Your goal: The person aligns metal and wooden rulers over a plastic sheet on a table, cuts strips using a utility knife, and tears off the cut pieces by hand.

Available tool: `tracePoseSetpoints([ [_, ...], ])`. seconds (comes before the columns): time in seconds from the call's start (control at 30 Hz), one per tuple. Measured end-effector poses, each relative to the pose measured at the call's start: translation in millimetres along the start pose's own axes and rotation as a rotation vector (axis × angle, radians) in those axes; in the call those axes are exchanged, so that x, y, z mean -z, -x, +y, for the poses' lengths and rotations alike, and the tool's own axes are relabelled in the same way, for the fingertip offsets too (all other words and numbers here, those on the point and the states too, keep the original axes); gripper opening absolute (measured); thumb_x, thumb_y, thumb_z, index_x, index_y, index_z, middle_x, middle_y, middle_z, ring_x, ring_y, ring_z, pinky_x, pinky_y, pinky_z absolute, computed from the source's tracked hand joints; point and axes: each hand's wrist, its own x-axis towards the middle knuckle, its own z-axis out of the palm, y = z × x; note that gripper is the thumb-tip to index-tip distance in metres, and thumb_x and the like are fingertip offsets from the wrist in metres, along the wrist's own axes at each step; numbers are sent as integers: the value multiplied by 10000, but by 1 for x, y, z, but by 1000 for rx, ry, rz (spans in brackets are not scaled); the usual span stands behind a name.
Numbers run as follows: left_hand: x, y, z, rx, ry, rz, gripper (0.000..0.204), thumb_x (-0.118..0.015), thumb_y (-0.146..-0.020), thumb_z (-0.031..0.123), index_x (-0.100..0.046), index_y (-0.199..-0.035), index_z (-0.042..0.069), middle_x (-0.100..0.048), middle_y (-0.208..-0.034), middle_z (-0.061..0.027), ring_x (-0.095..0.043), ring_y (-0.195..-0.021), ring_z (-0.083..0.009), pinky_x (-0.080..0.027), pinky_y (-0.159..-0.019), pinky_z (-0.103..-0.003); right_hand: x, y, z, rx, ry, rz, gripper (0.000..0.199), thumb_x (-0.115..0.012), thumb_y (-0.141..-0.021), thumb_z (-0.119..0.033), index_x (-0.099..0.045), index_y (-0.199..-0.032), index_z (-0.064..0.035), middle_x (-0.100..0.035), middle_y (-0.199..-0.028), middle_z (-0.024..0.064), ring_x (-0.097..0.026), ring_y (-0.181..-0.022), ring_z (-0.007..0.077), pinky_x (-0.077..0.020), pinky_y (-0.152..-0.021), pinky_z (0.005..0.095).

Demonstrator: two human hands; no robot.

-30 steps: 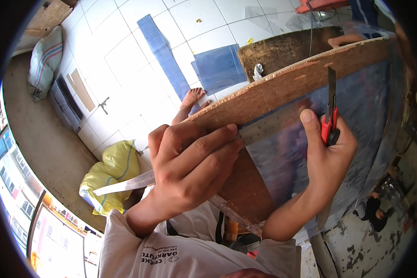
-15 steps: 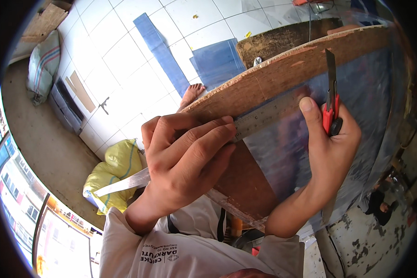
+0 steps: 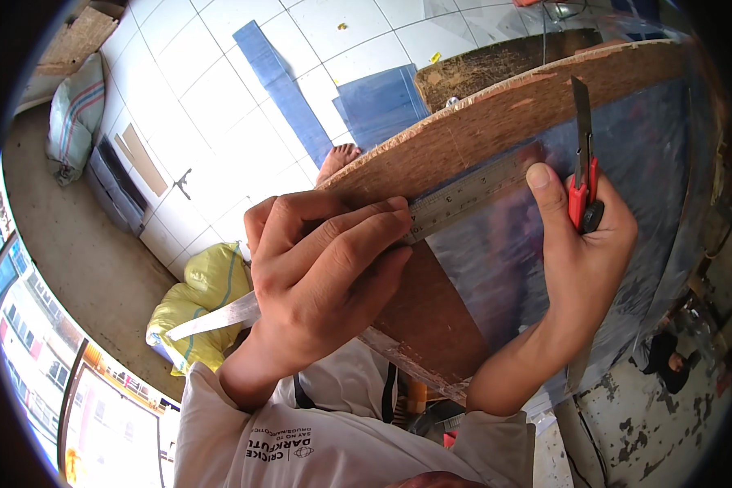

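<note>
My left hand (image 3: 325,260) grips a metal ruler (image 3: 455,203), its fingers bent over the ruler's upper face. A pale strip, seemingly the same ruler's other end, sticks out beyond the wrist. To the right, my right hand (image 3: 581,236) is closed round a red utility knife (image 3: 578,203). Its long blade is out and points away from me, clear of the ruler. The right thumb lies close to the ruler's far end. Under the ruler a bluish see-through plastic sheet (image 3: 500,260) covers much of the brown wooden tabletop (image 3: 431,301).
The table's rough curved edge (image 3: 480,118) runs along the far side. Beyond it, blue sheet pieces (image 3: 382,106) and a bare foot (image 3: 339,161) are on the white tiled floor. A yellow sack (image 3: 203,293) stands at left, and another person (image 3: 667,362) is at far right.
My left hand and the ruler have shifted very slightly to the left. The right hand with the knife has barely moved; its grip is the same.
</note>
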Motion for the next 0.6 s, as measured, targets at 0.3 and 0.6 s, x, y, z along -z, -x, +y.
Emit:
tracePoseSetpoints([
  [0.3, -1, 1, 1, 8, 16, 10, 462, -898, -617, 78, -723, -1044, 81, -784, -1002, -14, -634, -855, -192, -439, -819, -319, 0, 1, 0, 16, -5, -5, 353, -860, -841, -284, -635, -760, -24, -465, -557, -10, -407, -557, 83, -375, -546, 260],
  [0.6, 1, 0, 1, 3, 14, -2, 453, -897, -619, 66, -719, -1036, 75, -784, -1001, -23, -638, -846, -192, -452, -808, -326, 1, 3, 0, 11, 3, -16, 341, -859, -842, -284, -647, -775, -26, -462, -562, 1, -402, -562, 87, -375, -543, 261],
])
